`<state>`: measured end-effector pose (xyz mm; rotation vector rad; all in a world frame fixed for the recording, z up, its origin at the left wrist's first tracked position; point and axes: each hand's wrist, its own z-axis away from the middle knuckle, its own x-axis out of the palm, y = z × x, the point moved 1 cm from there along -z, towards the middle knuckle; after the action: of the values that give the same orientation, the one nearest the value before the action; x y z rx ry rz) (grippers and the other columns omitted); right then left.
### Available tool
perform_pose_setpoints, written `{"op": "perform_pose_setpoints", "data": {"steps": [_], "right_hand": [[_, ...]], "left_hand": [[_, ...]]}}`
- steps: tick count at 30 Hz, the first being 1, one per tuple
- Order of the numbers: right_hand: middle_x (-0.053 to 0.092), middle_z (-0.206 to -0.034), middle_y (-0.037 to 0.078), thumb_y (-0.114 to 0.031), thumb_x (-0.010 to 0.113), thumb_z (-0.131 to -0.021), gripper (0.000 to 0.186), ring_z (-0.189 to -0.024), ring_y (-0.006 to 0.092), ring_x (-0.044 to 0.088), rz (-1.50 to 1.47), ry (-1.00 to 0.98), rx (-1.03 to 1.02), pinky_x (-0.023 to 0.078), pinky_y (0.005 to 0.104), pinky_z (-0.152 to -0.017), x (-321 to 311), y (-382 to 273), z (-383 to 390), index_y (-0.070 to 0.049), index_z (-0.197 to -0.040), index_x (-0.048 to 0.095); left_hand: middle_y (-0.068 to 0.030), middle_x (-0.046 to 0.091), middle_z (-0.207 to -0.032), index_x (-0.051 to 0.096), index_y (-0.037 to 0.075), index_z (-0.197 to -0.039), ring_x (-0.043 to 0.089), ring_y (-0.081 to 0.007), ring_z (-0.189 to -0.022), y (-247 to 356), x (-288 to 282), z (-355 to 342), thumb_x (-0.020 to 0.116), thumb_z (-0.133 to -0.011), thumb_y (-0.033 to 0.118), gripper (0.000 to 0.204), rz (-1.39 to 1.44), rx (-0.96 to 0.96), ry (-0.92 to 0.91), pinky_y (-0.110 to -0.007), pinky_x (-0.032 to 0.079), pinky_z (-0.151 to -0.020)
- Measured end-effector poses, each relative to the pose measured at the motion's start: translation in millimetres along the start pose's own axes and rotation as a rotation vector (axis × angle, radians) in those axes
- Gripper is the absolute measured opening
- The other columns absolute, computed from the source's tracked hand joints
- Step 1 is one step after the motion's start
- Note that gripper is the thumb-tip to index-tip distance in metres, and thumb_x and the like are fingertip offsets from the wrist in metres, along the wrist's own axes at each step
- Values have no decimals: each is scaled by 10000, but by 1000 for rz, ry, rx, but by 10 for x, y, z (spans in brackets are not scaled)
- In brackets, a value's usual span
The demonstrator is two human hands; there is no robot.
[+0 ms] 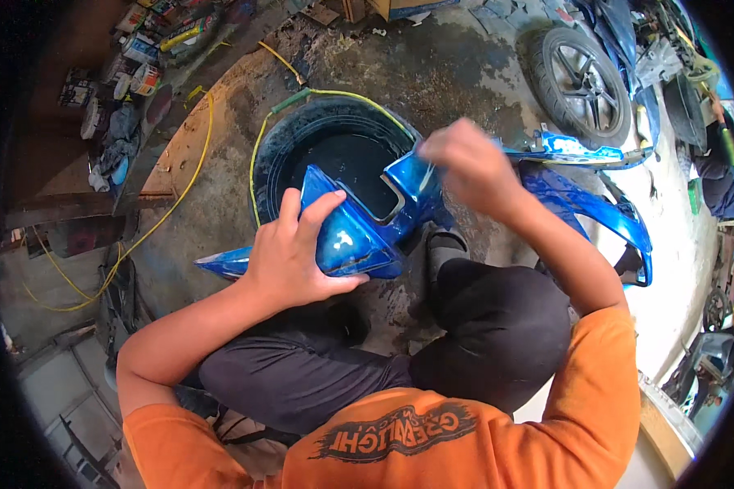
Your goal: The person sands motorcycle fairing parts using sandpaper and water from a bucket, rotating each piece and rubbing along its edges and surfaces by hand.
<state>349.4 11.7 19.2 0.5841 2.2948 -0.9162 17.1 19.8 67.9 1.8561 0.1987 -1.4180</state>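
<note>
Best to brace the panel point(347, 236) firmly in the left grip point(284, 254), clasping its left end with the bucket point(277, 155) just beyond, and work lightly at the panel's right end with the right grip point(477, 173), too blurred to tell whether empty or holding something.

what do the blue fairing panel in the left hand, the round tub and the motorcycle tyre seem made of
Blue fairing panel: probably moulded plastic with glossy metallic-looking paint, given its thin edges and bright highlights.
Round tub: plastic or rubber, unclear which; dull dark walls without metallic glint.
Motorcycle tyre: almost certainly rubber, matte, from its dull dark surface.
</note>
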Motion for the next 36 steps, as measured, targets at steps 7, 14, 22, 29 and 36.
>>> {"op": "perform_pose_setpoints", "data": {"steps": [7, 14, 22, 29, 36], "right_hand": [[754, -1123, 154, 152, 697, -729, 424, -995, 369, 710, -11, 18, 57, 592, 441, -856, -12, -56, 76, -5, -1120, 739], [742, -1056, 166, 97, 698, -777, 385, -953, 375, 686, 6, 12, -33, 590, 465, -836, 91, -286, 133, 7, -1151, 718], [725, -1074, 164, 78, 671, -793, 356, -954, 340, 685, 41, 32, -79, 591, 430, -829, 136, -255, 273, -5, -1136, 718], [721, -1075, 174, 79, 658, -789, 345, -1002, 387, 676, 18, 19, -54, 578, 446, -875, 211, -353, 284, 10, -1122, 711], [733, -1102, 197, 126, 675, -805, 342, -1016, 403, 701, -8, 74, 33, 588, 457, -883, 253, -384, 244, 4, -1121, 724]], "left_hand": [[-234, 507, -1224, 406, 231, -1591, 699, -461, -825, 9, 43, 16, 1017, -589, 527, 1210, -31, -16, 0, -554, 608, -687], [-227, 508, -1204, 415, 228, -1592, 697, -443, -819, 29, 48, 27, 1015, -596, 536, 1203, -55, -4, 15, -535, 605, -670], [-214, 512, -1179, 415, 225, -1590, 697, -430, -808, 55, 109, 65, 1019, -596, 533, 1204, -62, 36, 29, -534, 602, -657], [-226, 508, -1206, 373, 220, -1622, 699, -448, -856, -3, 49, 56, 1024, -606, 523, 1244, -41, 71, 3, -537, 609, -682], [-258, 509, -1214, 374, 239, -1642, 686, -483, -845, -29, 73, 86, 1006, -631, 541, 1230, -43, 74, 11, -564, 598, -697]]}}
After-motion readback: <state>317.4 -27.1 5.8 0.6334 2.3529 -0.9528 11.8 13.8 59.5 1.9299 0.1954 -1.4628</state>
